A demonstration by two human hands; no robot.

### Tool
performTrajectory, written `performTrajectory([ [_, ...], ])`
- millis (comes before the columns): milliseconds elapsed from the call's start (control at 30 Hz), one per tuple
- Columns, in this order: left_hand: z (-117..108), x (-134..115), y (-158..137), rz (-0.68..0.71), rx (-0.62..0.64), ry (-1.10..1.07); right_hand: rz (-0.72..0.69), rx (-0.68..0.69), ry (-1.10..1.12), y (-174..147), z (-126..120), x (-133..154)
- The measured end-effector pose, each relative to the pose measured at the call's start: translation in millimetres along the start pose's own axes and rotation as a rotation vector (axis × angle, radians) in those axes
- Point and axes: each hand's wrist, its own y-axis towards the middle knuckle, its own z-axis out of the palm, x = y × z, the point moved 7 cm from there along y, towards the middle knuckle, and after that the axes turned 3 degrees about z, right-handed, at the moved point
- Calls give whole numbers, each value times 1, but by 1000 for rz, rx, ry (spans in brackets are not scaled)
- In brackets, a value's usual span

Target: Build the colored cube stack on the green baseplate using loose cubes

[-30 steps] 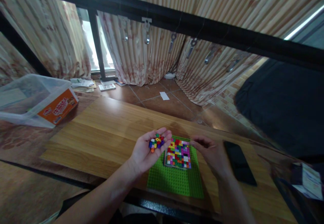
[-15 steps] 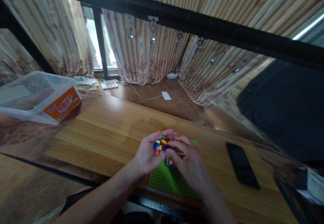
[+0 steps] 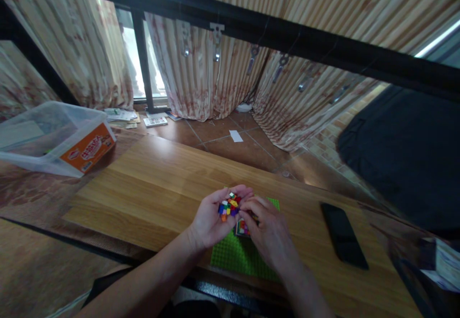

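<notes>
Small coloured bricks (image 3: 229,206) cupped in left hand (image 3: 212,217), right hand (image 3: 268,229) fingertips pinching among them.

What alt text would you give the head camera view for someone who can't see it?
A person's left hand cups a pile of small coloured bricks while the right hand reaches into it, above a green baseplate on a wooden table; a black phone lies to the right.

Bare wooden tabletop (image 3: 151,183) lies open toward ten o'clock; a black phone (image 3: 344,236) blocks three o'clock, a plastic box (image 3: 53,138) far left.
</notes>
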Motion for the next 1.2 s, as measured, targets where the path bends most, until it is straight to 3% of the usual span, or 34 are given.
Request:
performTrajectory([
  [167, 0, 2, 0, -9, 15, 3, -2, 13, 37, -2, 2, 0],
  [300, -1, -3, -1, 11, -14, 1, 44, -39, 129, -1, -13, -11],
  [433, -9, -17, 1, 107, -136, 17, 141, -189, 122, -3, -46, -40],
  [567, -18, -24, 2, 154, -238, 53, 352, -242, 193, -12, -62, -81],
  [700, -19, -20, 3, 127, -236, 60, 475, -138, 364, -19, -51, -105],
  [900, -20, -18, 4, 121, -239, 66, 466, -29, 418, -20, -36, -108],
  [1200, -21, -20, 5, 127, -234, 73, 395, -71, 335, -16, -34, -107],
])
